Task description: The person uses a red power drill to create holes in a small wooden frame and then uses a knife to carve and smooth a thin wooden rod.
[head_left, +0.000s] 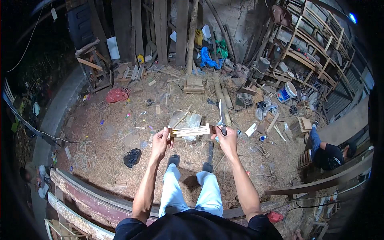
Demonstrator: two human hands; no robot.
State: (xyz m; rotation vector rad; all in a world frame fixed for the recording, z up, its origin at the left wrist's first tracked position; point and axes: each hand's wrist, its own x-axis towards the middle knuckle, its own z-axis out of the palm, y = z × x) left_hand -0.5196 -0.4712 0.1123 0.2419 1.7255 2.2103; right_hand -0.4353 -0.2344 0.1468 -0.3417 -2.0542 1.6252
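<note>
In front of me, above the floor, a small pale wooden slatted piece (190, 131) is held level. The fingers of my left hand (161, 141) are closed on its left end. My right hand (227, 141) is closed round the dark handle of a knife (221, 111), whose bright blade points up and away from me. The fingers of that hand also reach the right end of the slatted piece; whether they pinch it is hard to tell. Beneath the piece, a board with clear plastic (192, 119) lies on the floor.
Wood shavings and scraps litter the floor. A black plastic bag (132, 158) lies left of my feet, and a small wooden box (194, 86) sits ahead. To the right are a white bucket (286, 92), wooden shelving (308, 36) and a seated person (329, 155).
</note>
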